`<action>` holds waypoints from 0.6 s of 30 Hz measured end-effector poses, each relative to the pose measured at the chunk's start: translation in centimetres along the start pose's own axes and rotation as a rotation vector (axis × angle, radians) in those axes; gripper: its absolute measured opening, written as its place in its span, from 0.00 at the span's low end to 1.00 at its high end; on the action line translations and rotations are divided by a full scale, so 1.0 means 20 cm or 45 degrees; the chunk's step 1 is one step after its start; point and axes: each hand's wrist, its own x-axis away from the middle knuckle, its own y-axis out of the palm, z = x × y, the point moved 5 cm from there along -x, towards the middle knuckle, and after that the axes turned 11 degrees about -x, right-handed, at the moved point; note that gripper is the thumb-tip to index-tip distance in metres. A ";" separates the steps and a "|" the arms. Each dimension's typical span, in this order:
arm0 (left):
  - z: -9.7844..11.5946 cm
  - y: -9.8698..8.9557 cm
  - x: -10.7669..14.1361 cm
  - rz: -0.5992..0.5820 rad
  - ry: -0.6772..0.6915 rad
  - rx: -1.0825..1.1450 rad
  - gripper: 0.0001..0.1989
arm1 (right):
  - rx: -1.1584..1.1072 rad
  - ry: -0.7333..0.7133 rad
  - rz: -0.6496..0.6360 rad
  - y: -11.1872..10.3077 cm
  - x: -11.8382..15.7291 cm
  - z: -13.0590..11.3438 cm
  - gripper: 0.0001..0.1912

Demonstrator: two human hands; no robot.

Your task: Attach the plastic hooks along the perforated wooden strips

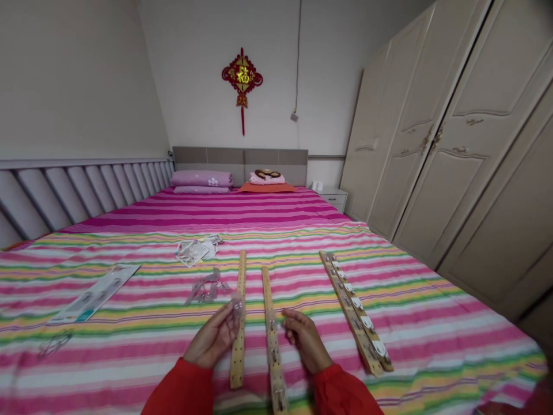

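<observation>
My left hand (212, 337) pinches a small clear plastic piece (237, 307), perhaps a hook, above a wooden strip with a row of holes (237, 360). To its right lies a second wooden strip (266, 291), with several clear pieces bearing metal hooks (273, 354) along its nearer half. Beside that strip hovers my right hand (307, 343), its fingers slightly curled and apart, with nothing visible in them. Beyond my left hand is a loose pile of clear plastic pieces (209, 288).
Two joined-looking wooden strips (345, 305) with white and metal hooks lie at right. A packaged card (97, 294) and a thin wire-like bundle (55, 342) lie at left. Farther back sits a heap of cards and wrappers (199, 249). Everything rests on a striped bedsheet (164, 328).
</observation>
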 end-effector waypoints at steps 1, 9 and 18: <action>-0.02 0.02 0.02 -0.011 -0.024 0.008 0.06 | 0.012 -0.032 0.007 0.02 0.02 -0.01 0.13; -0.07 0.16 0.15 -0.137 0.326 -0.507 0.10 | 0.080 -0.066 -0.329 0.31 0.25 -0.11 0.15; -0.07 0.23 0.26 -0.049 0.895 -1.079 0.12 | -0.065 -0.113 -0.334 0.35 0.32 -0.10 0.18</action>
